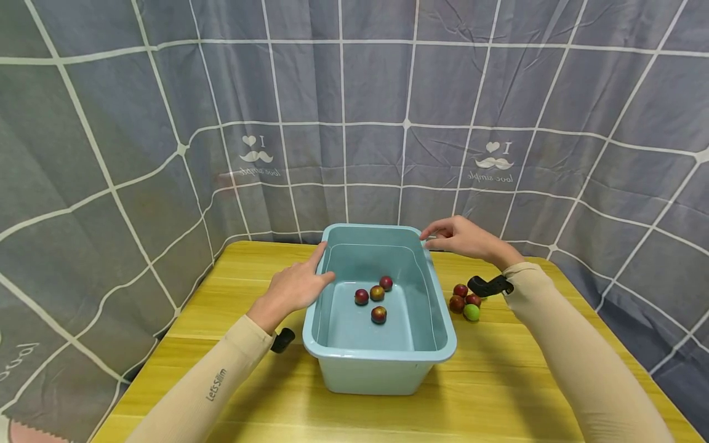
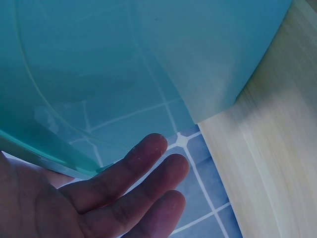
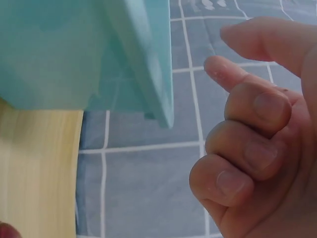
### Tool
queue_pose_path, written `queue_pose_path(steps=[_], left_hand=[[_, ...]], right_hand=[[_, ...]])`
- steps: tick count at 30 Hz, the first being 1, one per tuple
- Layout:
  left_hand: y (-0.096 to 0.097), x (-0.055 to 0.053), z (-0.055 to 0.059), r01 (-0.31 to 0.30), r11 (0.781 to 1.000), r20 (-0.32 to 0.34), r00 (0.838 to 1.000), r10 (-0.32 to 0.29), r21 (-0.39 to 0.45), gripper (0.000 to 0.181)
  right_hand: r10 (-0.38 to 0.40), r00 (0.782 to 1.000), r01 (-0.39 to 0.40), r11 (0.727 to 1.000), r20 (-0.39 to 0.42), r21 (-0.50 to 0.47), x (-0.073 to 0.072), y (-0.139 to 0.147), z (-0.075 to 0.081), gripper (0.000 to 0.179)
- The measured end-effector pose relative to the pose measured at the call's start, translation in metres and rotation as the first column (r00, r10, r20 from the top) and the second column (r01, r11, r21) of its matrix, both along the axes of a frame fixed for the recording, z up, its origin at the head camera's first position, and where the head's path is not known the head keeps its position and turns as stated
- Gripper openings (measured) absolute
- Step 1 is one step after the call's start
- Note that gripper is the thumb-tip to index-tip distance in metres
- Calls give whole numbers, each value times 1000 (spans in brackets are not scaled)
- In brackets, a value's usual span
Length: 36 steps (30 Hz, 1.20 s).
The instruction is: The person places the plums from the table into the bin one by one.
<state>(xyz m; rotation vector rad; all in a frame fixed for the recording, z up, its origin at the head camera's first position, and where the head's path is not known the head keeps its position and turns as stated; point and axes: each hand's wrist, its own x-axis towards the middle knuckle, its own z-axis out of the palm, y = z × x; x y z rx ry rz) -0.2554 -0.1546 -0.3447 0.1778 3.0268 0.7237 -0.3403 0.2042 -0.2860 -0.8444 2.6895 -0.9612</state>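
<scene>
A light blue plastic basin [image 1: 382, 354] stands on the table, with several dark red plums [image 1: 378, 315] on its floor. My left hand [image 1: 293, 286] lies along the basin's left rim, thumb over the edge. In the left wrist view its fingers [image 2: 143, 186] stretch out beside the basin wall [image 2: 148, 59]. At the far right corner is my right hand [image 1: 462, 238], fingertips right at the rim in the head view. The right wrist view shows it holding nothing, three fingers [image 3: 242, 144] loosely curled, thumb and forefinger apart.
Right of the basin, several red plums [image 1: 456, 304] and one green plum [image 1: 471, 312] sit in a cluster below my right wrist. The yellow wood-grain table [image 1: 249, 271] ends at a grey curtain [image 1: 371, 154] with white grid lines, which hangs behind and along both sides.
</scene>
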Motion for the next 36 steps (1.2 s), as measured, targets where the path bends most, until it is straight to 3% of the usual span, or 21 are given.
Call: queue_pose_path(steps=[5,17,36], left_hand=[[0,0,0,0,1000,2,1000,0,-2,78],[0,0,0,4,1000,5,1000,-4,12,78],[0,1,-1,6,1000,0,1000,-6,11,78]], right_hand=[[-61,997,62,997,43,-34,3,15,-7,31],[-102,987,127,969,127,-212,5,53,-35,37],[-170,968,223,920,184,-324,1,92,-84,46]])
